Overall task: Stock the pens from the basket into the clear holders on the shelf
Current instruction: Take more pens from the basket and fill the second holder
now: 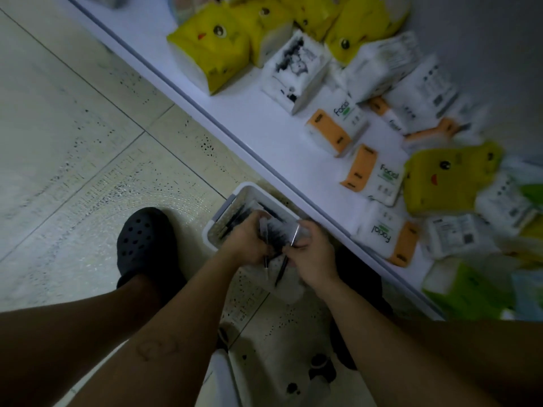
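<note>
A white basket (219, 227) with dark pens (235, 220) in it sits on the floor against the shelf base. Both hands are over its near end. My left hand (249, 240) grips a bundle of dark pens (274, 230), with pen tips sticking out below the fingers. My right hand (313, 255) pinches a thin pen (294, 235) and touches the same bundle; another dark pen (281, 270) hangs down between the hands. No clear holder can be made out.
The white shelf (264, 133) runs diagonally at right, loaded with yellow tissue packs (211, 45), white and orange Facial packs (338, 127) and green packs (467, 289). My foot in a dark clog (145, 239) stands left of the basket on the tiled floor (73, 142).
</note>
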